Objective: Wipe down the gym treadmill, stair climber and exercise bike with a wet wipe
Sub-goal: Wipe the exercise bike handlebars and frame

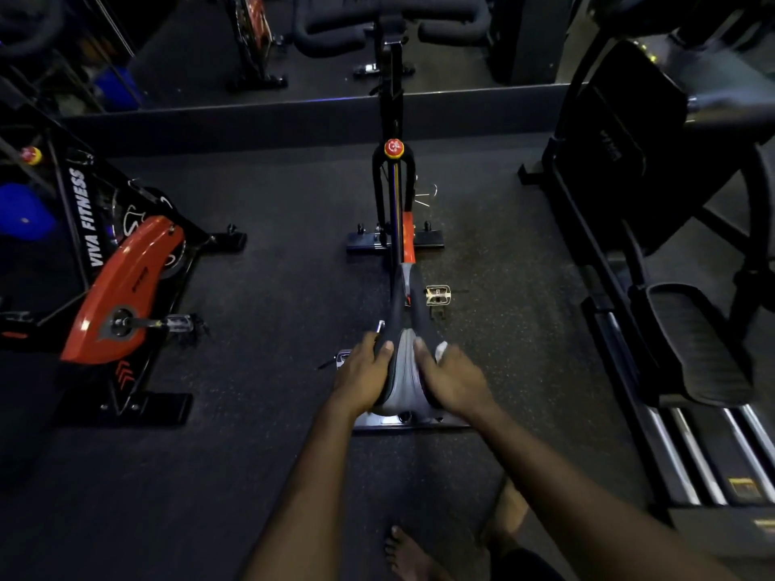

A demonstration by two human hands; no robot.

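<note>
A black and orange exercise bike (395, 195) stands straight ahead, seen from behind. Its black and grey saddle (406, 362) is just below me. My left hand (365, 377) grips the saddle's left side, thumb on top. My right hand (455, 381) lies on the saddle's right side and holds a white wet wipe (441, 351) against it; only a corner of the wipe shows past the fingers. The bike's red knob (394, 148) and black handlebars (390, 18) lie further ahead.
A second orange bike (121, 287) marked VIVA FITNESS stands to the left. A black stair climber (687, 329) with pedals and rails fills the right side. A mirror wall (293, 56) runs across the back. My bare foot (409, 553) is on the dark rubber floor.
</note>
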